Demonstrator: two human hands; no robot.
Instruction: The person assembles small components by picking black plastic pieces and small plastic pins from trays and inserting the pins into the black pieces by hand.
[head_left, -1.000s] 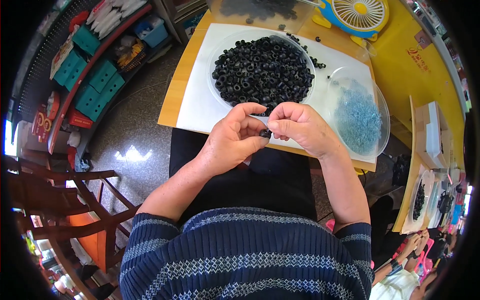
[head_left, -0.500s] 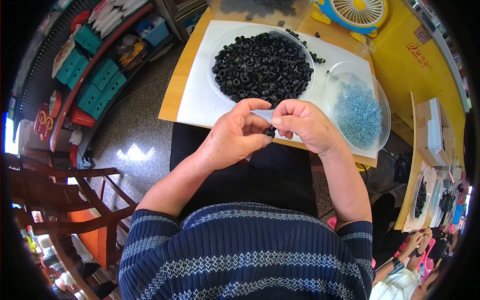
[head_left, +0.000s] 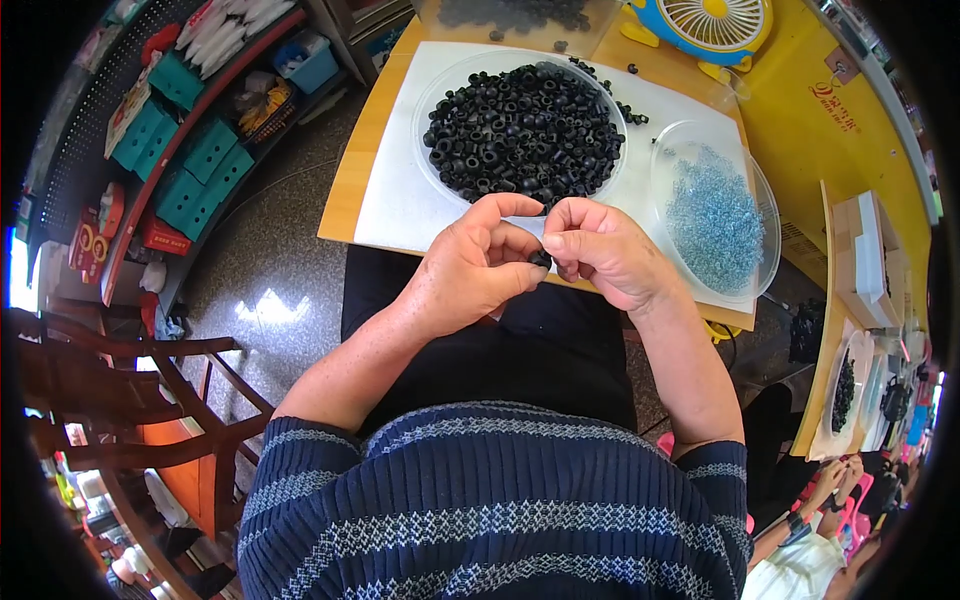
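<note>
My left hand [head_left: 465, 265] pinches a small round black part [head_left: 541, 259] between thumb and fingers, in front of the table edge. My right hand [head_left: 615, 252] meets it there, thumb and forefinger pressed together against the part; whatever these fingers hold is too small to make out. Just beyond both hands lies a round clear tray [head_left: 421, 150] heaped with black ring-shaped parts [head_left: 525, 130]. To the right of my right hand, a clear round dish [head_left: 770, 225] carries a pile of tiny pale-blue translucent pieces [head_left: 712, 225].
A white sheet [head_left: 395, 190] covers much of the wooden table [head_left: 345, 195]. Loose black parts lie by the tray. At the back stand a clear bin [head_left: 600, 35] and a blue-yellow fan [head_left: 710, 35]. Wooden chairs [head_left: 180, 430] are at left; another person's hands [head_left: 840, 480] show at lower right.
Both hands stay in almost the same place. The black part has shifted slightly in the left fingers, and less of it shows now.
</note>
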